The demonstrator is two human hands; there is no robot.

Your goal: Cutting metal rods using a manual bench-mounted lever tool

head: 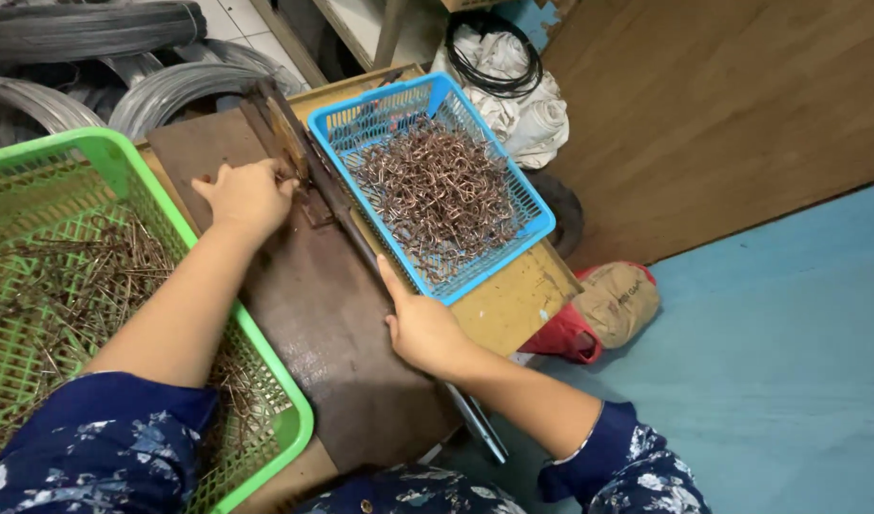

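Wire pieces [280, 176] sit under our left hand [246, 195] at the cutter's hinge [299, 167] — fingers curled on them. Our right hand [422, 328] grips the lever [361, 243] beside the blue basket [527, 205] — we should press slowly, fingers clear.

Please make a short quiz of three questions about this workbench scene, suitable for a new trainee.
1. True or false: the blue plastic mesh basket holds bent copper-coloured wire pieces.
2. Which hand rests on the long dark metal lever handle beside the blue basket?
A. left hand
B. right hand
C. neither
3. Fill in: the green plastic mesh basket holds straight thin metal ____.

Key
1. True.
2. B. The right hand lies along the handle; the left hand presses near the tool's head on the brown worn metal plate.
3. Rods, or wire pieces.
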